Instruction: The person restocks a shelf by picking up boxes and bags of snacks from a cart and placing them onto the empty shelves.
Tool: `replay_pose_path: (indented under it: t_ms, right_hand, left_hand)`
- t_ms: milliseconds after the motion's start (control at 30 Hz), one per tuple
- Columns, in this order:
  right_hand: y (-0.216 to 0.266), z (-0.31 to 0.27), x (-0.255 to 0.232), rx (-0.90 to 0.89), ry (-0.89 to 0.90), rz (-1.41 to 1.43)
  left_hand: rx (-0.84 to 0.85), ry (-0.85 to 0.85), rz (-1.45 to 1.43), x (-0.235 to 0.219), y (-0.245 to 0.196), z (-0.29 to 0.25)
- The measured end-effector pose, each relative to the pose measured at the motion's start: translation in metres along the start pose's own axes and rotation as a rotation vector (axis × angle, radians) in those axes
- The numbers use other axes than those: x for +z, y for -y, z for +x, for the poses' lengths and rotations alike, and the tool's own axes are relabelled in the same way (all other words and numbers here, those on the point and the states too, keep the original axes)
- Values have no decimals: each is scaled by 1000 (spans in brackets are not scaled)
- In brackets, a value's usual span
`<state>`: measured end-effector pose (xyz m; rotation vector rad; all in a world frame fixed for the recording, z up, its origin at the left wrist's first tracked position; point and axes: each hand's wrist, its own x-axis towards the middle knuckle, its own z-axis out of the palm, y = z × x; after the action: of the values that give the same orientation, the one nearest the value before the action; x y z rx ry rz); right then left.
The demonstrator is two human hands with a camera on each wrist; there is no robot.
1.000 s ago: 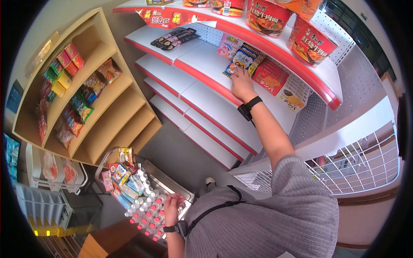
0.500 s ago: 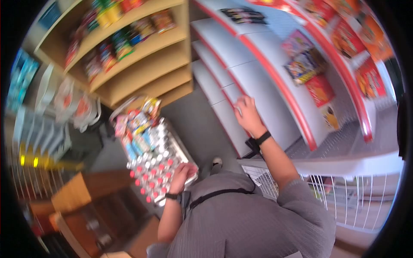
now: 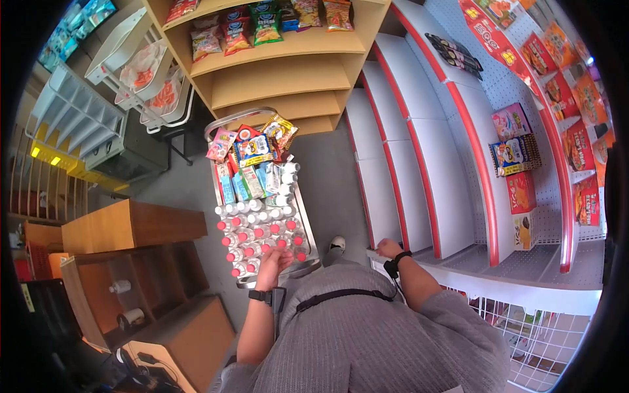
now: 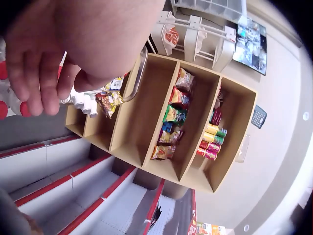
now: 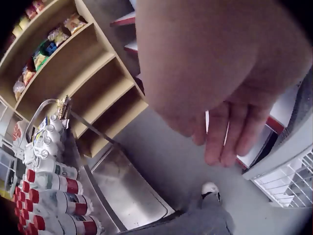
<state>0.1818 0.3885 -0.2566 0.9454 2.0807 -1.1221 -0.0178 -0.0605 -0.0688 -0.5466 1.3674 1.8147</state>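
Note:
The left hand (image 3: 274, 267) is over the near end of a metal cart (image 3: 306, 226), above red-capped bottles (image 3: 260, 232); in the left wrist view its fingers hang loosely, holding nothing visible. White-capped bottles (image 3: 263, 216), cartons (image 3: 249, 182) and snack packs (image 3: 255, 150) fill the rest of the cart. Low by the near end of the white shelves, the right hand (image 3: 389, 248) is empty; the right wrist view shows its fingers (image 5: 229, 132) extended and relaxed. A blue snack pack (image 3: 513, 156), a pink pack (image 3: 511, 122) and a red box (image 3: 521, 192) sit on a shelf (image 3: 481, 177).
A wooden shelf unit (image 3: 282, 82) with snack bags stands beyond the cart. White tiered baskets (image 3: 145, 78) and wooden cabinets (image 3: 134, 226) are at the left. A white wire basket (image 3: 550, 334) is at the lower right. Grey floor (image 3: 331, 177) lies between cart and shelves.
The right hand has left the blue snack pack on the shelf and come down close to the body, empty. The view has turned left toward the cart. The left hand stays over the bottles.

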Motion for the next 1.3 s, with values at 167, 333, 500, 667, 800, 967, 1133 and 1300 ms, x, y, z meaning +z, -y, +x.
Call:
replay_pose_path:
  t_ms: [167, 333, 500, 667, 800, 967, 1133, 1300]
  right_hand:
    - [60, 1, -3, 139, -69, 136]
    - [149, 55, 9, -275, -163, 46]
    - [326, 74, 5, -508, -84, 50]
    - [423, 160, 30, -701, 23, -182]
    - [472, 227, 64, -915, 70, -211]
    - [507, 262, 106, -736, 35, -334]
    - [505, 268, 119, -837, -115, -435]
    - [517, 222, 93, -863, -16, 96]
  left_hand:
    - [-16, 29, -59, -37, -4, 3]
    - [-5, -26, -90, -56, -5, 23]
    - [-5, -51, -191, -35, -3, 20]
    - [7, -239, -245, -10, 12, 13]
    - [53, -339, -418, 10, 10, -2]
    - [43, -483, -432, 17, 10, -18]
    - [18, -495, -471, 19, 12, -21]
    - [48, -463, -450, 17, 0, -11]
